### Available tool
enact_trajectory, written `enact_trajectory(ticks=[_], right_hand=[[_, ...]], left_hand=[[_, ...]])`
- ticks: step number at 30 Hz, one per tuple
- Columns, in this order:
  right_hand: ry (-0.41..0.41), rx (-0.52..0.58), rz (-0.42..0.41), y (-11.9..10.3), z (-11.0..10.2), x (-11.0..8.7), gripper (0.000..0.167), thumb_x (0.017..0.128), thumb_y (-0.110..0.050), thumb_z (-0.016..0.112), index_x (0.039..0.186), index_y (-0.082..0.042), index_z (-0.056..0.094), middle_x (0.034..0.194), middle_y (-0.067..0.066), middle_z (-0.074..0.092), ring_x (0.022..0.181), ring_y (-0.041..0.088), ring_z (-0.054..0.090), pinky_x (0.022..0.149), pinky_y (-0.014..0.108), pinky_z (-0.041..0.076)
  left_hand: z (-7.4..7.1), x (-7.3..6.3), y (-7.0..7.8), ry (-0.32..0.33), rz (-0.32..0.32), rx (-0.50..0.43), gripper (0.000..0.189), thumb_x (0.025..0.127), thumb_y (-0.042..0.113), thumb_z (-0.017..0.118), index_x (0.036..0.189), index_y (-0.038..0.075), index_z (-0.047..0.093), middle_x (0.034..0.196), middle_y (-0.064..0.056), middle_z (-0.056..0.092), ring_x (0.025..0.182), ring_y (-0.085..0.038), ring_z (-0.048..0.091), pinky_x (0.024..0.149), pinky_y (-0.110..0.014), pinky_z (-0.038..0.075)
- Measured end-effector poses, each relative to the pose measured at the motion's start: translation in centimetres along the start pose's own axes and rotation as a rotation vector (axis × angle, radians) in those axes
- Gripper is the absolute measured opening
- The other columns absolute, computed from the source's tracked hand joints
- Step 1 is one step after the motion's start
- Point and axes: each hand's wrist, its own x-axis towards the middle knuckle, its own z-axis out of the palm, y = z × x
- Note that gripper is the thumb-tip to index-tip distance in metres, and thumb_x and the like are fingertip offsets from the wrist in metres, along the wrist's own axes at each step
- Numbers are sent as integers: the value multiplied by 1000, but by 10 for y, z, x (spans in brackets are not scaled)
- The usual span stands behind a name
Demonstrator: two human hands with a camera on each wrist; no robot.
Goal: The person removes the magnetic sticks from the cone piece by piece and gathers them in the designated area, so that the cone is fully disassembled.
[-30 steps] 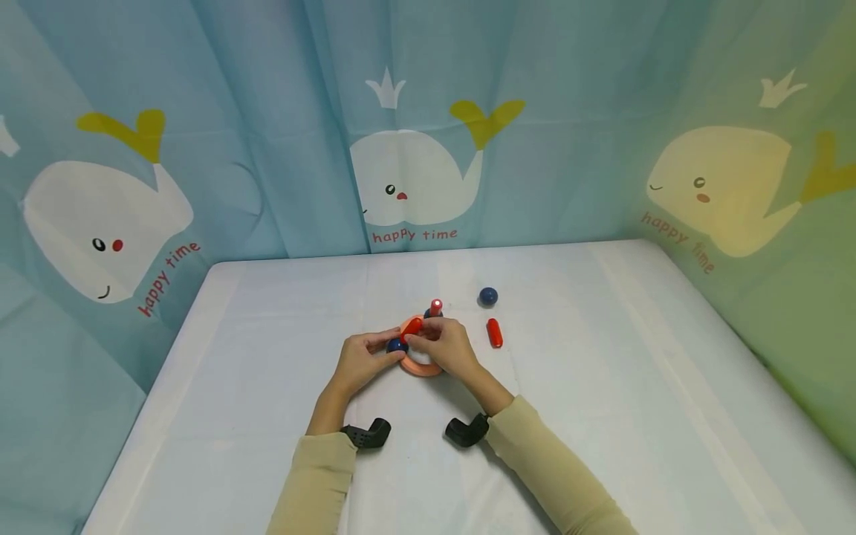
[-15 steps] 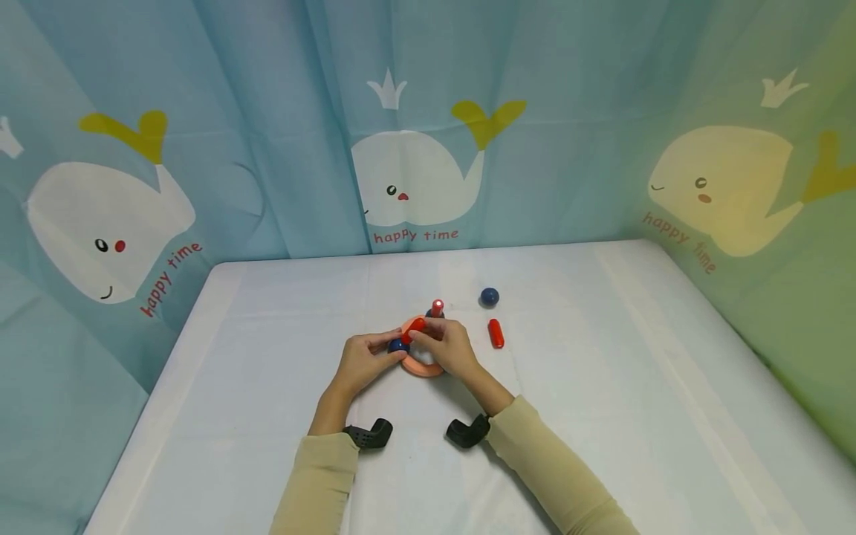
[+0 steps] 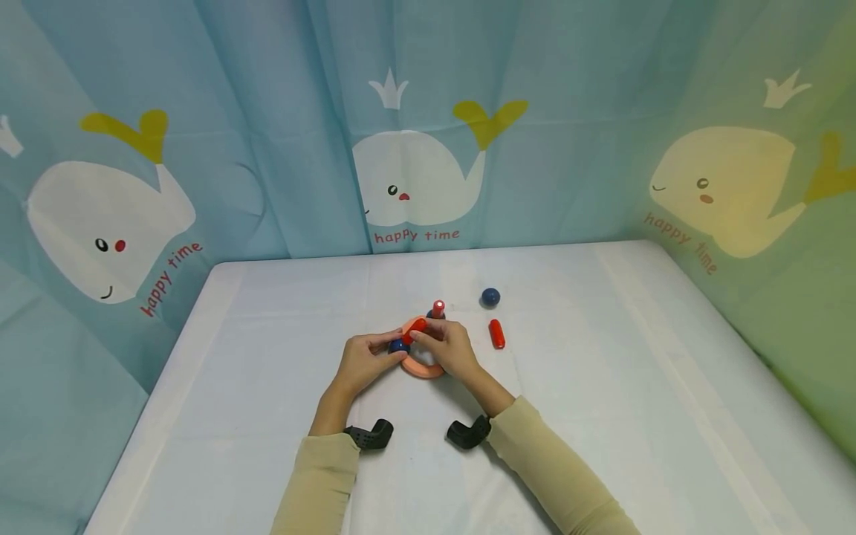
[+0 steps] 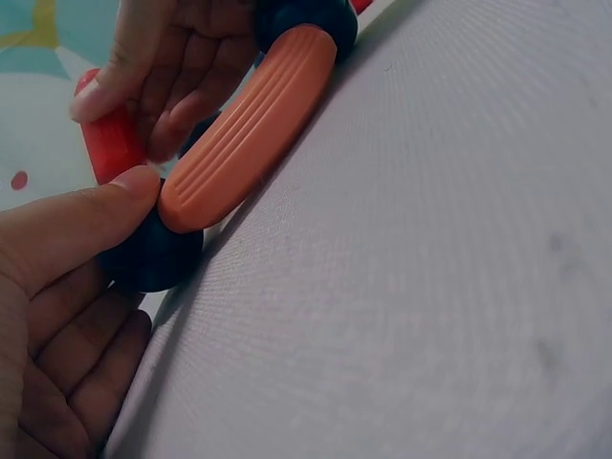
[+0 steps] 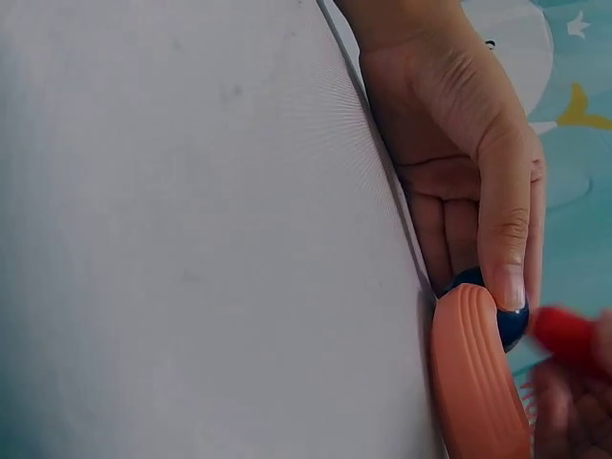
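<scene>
A ring of orange curved pieces [image 3: 423, 369] and blue balls lies on the table. My left hand [image 3: 364, 362] holds the blue ball [image 4: 158, 251] at the ring's left side between thumb and fingers. With thumb and fingertips, my right hand [image 3: 452, 348] pinches a red rod [image 3: 415, 328], tilted, its lower end right at that ball. In the left wrist view, the ribbed orange piece [image 4: 253, 134] runs from the held ball to another blue ball [image 4: 311, 17]. Behind my right fingers a second red rod [image 3: 438, 308] stands upright over a partly hidden blue ball.
A loose blue ball [image 3: 491, 297] and a loose red rod [image 3: 497, 334] lie on the white table [image 3: 602, 416] to the right of the ring. A blue curtain [image 3: 287, 186] with whale prints hangs behind the table. Each wrist wears a black camera mount [image 3: 469, 432].
</scene>
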Motion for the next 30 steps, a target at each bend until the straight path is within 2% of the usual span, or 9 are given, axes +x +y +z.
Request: enact_trajectory(ticks=[4, 7, 8, 15, 20, 22, 25, 30], right_hand=[[50, 22, 10, 24, 2, 5, 20, 88, -15, 63, 96, 3, 69, 86, 9, 68, 71, 10, 54, 62, 21, 45], [49, 31, 9, 24, 1, 4, 20, 88, -15, 63, 96, 3, 69, 87, 10, 69, 75, 13, 57, 66, 22, 46], [41, 37, 3, 23, 0, 3, 20, 88, -14, 63, 96, 4, 69, 87, 11, 69, 76, 14, 57, 67, 22, 46], [-7, 37, 24, -10, -19, -9, 20, 88, -4, 61, 100, 11, 64, 90, 20, 67, 74, 25, 56, 63, 21, 46], [-24, 37, 76, -13, -36, -19, 22, 88, -3, 61, 103, 14, 62, 90, 21, 66, 80, 38, 62, 68, 28, 53], [-23, 45, 97, -10, -43, -22, 21, 87, -2, 60, 102, 14, 63, 89, 22, 67, 79, 39, 63, 66, 27, 53], [-16, 25, 107, -4, -51, -24, 21, 87, -2, 61, 101, 13, 64, 88, 21, 67, 80, 34, 64, 67, 22, 50], [-20, -2, 160, 22, -73, -18, 24, 87, -9, 64, 101, 10, 65, 87, 15, 68, 82, 28, 63, 66, 22, 49]], left_hand=[[0, 0, 2, -4, -2, -1, 36, 79, 0, 70, 112, -12, 60, 114, -24, 58, 109, -34, 54, 90, -39, 43], [1, 0, 2, -9, -6, -1, 36, 79, 1, 70, 112, -11, 60, 115, -23, 58, 110, -33, 54, 91, -38, 43], [1, 1, 1, -7, -6, 1, 36, 79, 1, 70, 112, -11, 60, 115, -23, 58, 110, -33, 54, 91, -38, 43], [7, 6, -31, 37, -58, -10, 38, 76, 11, 76, 111, 0, 66, 113, -11, 62, 108, -23, 57, 90, -31, 44], [8, 6, -35, 44, -76, -10, 38, 76, 18, 77, 110, 4, 67, 113, -5, 63, 110, -17, 56, 90, -26, 43], [8, 5, -35, 45, -73, -14, 38, 76, 18, 77, 110, 4, 68, 113, -5, 63, 110, -17, 55, 90, -25, 43], [7, 4, -35, 48, -72, -25, 37, 76, 15, 77, 110, 4, 67, 112, -6, 63, 109, -18, 56, 89, -24, 44], [6, 5, -36, 47, -63, -47, 38, 75, 12, 76, 111, 3, 66, 112, -10, 63, 108, -21, 57, 88, -25, 44]])
